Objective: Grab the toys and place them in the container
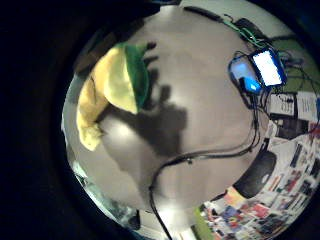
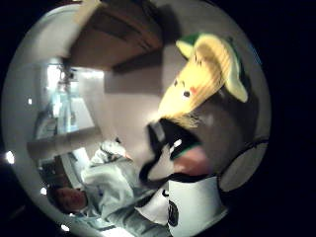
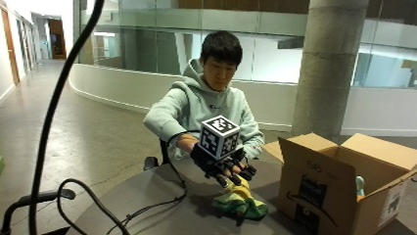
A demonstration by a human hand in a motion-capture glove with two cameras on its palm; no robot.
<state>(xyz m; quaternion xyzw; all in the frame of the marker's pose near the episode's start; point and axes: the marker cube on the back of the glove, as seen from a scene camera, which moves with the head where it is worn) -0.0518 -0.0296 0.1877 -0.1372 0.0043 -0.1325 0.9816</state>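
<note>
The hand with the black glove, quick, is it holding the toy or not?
Right hand: fingers curled round the end of the yellow and green plush toy, which rests on the table.
Bare hand: not visible, cannot be told.

plush toy [image 3: 241, 203] on table [image 3: 156, 205] | right hand [image 3: 221, 166] above toy | cardboard box [image 3: 338, 181] beside toy, on table

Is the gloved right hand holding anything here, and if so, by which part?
Yes: the right hand pinches the yellow-and-green plush toy by its yellow end, the upper end in the outside view; the green part rests on the table.
</note>
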